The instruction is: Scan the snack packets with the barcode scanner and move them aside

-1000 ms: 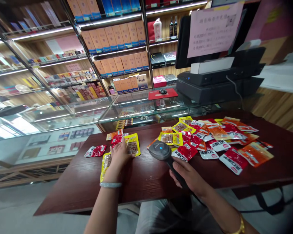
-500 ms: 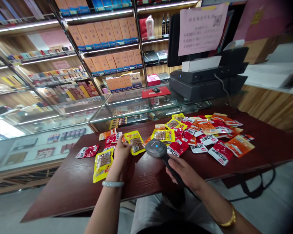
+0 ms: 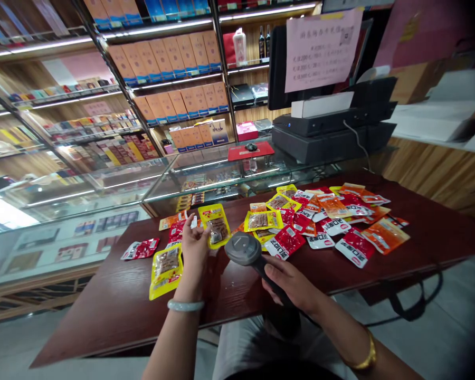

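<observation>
My left hand (image 3: 196, 240) is closed on the left edge of a yellow snack packet (image 3: 217, 228), holding it tilted up above the dark red table; some of the fingers are hidden. In my right hand (image 3: 287, 279) is a dark grey barcode scanner (image 3: 244, 248), gripped by its handle, its head close to the packet's lower right. Another yellow packet (image 3: 166, 269) lies flat left of my left wrist. Beyond it are a red-and-white packet (image 3: 140, 248) and an orange packet (image 3: 172, 220). A loose heap of red, orange and yellow packets (image 3: 328, 211) spreads to the right.
A glass display counter (image 3: 198, 182) borders the table's far side. On it stand a monitor (image 3: 277, 68) with a pink notice, a black cash drawer (image 3: 332, 140) and a mouse (image 3: 251, 147) on a red mat. Shelves of boxes (image 3: 162, 58) rise behind.
The yellow packet in my left hand has tipped up a little. The scanner has shifted slightly left and down towards it, and the blue light on its head no longer shows.
</observation>
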{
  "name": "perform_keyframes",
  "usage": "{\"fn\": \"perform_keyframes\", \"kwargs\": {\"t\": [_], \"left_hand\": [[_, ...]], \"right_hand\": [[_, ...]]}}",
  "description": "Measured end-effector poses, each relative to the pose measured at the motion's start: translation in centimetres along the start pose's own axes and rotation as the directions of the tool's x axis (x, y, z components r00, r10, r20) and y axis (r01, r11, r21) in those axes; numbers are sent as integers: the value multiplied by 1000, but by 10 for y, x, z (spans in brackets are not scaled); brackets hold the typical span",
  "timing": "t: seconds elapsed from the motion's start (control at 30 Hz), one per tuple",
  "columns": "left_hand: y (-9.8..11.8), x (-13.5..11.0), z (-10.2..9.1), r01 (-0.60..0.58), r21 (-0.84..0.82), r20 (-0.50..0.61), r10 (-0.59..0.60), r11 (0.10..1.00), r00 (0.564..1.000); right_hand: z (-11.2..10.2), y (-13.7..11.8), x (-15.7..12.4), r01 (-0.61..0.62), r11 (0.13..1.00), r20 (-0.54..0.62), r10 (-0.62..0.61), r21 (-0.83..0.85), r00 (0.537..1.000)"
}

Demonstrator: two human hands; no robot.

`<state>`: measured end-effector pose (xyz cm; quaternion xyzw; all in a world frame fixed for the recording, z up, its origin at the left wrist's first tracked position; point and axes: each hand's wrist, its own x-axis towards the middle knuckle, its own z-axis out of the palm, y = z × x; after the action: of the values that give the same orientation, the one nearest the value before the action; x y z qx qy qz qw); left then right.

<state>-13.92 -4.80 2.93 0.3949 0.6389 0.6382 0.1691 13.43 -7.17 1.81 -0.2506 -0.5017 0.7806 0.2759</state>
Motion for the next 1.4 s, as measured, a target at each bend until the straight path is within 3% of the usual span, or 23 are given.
{"fn": "perform_keyframes", "kwargs": {"t": [0.17, 0.3, 0.4, 0.5, 0.6, 0.7, 0.8, 0.87, 0.93, 1.0, 1.1, 1.17, 1.3, 1.4], "left_hand": [[2, 3, 6, -9, -130, -29, 5, 991, 1000], [13, 7, 34, -25, -178, -65, 14, 984, 998], [15, 8, 63, 71, -224, 69, -57, 972, 996], [10, 8, 74, 161, -94, 286, -128, 982, 949], [6, 6, 45, 8, 206, 293, -70, 978, 953], [5, 0, -17, -120, 562, 220, -8, 819, 975], [-1, -12, -81, -42, 800, 80, -37, 598, 996], [-8, -23, -112, 32, 901, -8, -58, 432, 998], [-15, -34, -131, 90, 949, -73, -65, 302, 995], [-22, -39, -140, 135, 964, -121, -77, 230, 990], [-30, -35, -146, 191, 960, -165, -139, 204, 977], [-33, -27, -148, 199, 951, -154, -195, 236, 969], [-40, -16, -156, 202, 889, -90, -276, 412, 957], [-46, -20, -160, 254, 824, -118, -284, 506, 951]], "right_hand": [[-2, 3, 0, -4, 1000, -35, 5, 27, 999], [-8, 4, 3, 4, 998, -103, 1, 56, 995], [-15, 4, 9, 46, 998, -117, -42, 32, 992], [-20, 3, 13, 67, 998, -135, -64, 20, 989], [-20, -1, 14, 71, 997, -139, -68, 16, 988], [-13, -2, 17, 58, 998, -100, -57, 8, 993], [-1, 3, 25, 17, 1000, -35, -16, 15, 999], [9, 8, 34, -15, 1000, 22, 14, 26, 1000], [20, 12, 45, -38, 999, 82, 36, 25, 996], [33, 16, 56, -52, 999, 137, 50, 13, 989], [53, 18, 72, -52, 998, 194, 55, -20, 980], [66, 18, 80, -42, 998, 208, 52, -52, 977], [81, 17, 88, -23, 996, 194, 40, -90, 980], [83, 17, 87, -50, 996, 167, 62, -73, 984]]}}
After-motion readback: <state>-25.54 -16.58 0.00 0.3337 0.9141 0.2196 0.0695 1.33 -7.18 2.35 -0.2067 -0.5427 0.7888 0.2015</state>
